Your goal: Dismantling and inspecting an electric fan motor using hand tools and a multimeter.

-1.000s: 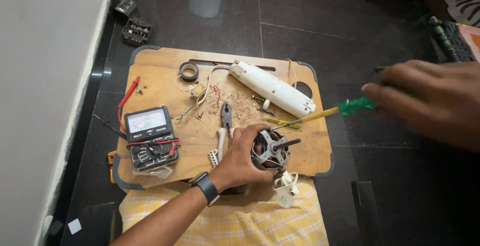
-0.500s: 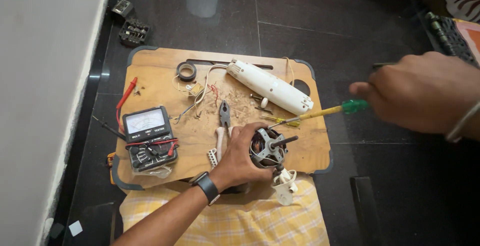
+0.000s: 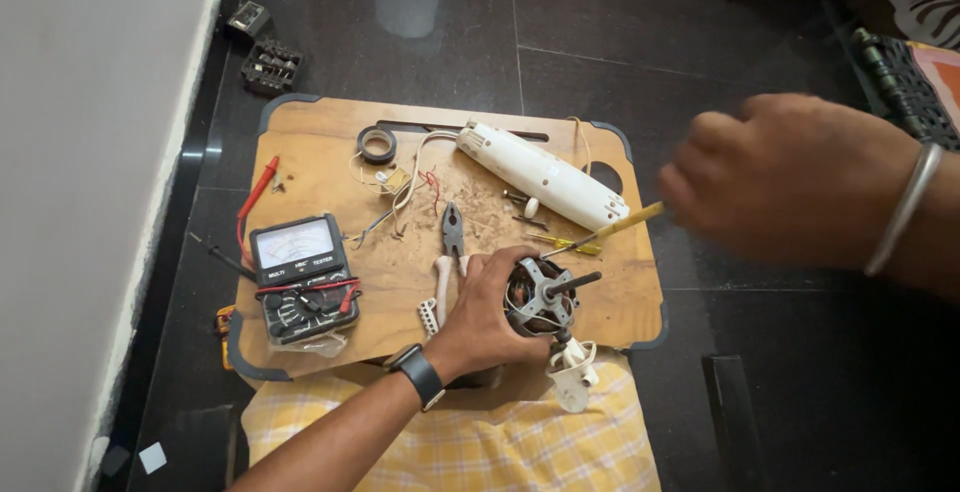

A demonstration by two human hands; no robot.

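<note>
The left hand wraps its fingers closed around the small motor, near the wooden surface's front edge. The right hand (blurred) hovers past the right edge, fingers closed on a yellow-shafted screwdriver angled toward the motor. Pliers and a multimeter crowd the left; the far-left corner lies open.

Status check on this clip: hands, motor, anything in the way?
Left hand grips motor on wooden board. Right hand holds yellow-shaft screwdriver, tip near motor. Pliers lie beside, apart.
</note>
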